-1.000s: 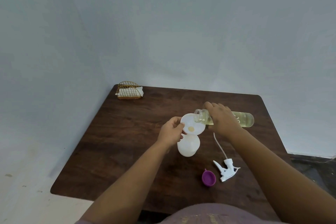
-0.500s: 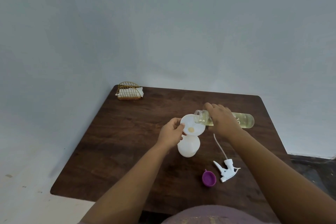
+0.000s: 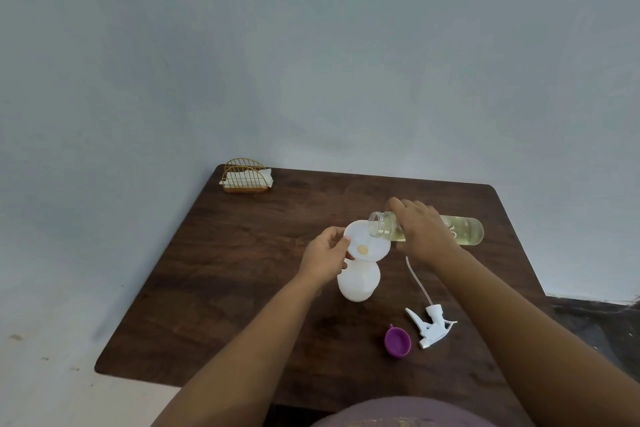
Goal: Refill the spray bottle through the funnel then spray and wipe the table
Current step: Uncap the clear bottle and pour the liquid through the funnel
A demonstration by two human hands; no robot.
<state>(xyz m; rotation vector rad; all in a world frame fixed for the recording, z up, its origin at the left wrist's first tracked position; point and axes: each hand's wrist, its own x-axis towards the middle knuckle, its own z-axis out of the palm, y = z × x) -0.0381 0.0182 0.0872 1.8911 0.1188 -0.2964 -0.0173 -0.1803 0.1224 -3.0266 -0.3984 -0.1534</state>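
Tilting a clear bottle over the funnel, the right hand grips and partly hides it; left hand pinches the funnel's rim on the white bottle, neck hidden.

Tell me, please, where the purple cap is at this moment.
In the head view, the purple cap lies on the table, near its front edge and right of centre, just left of the white spray head and nearer than the white bottle.
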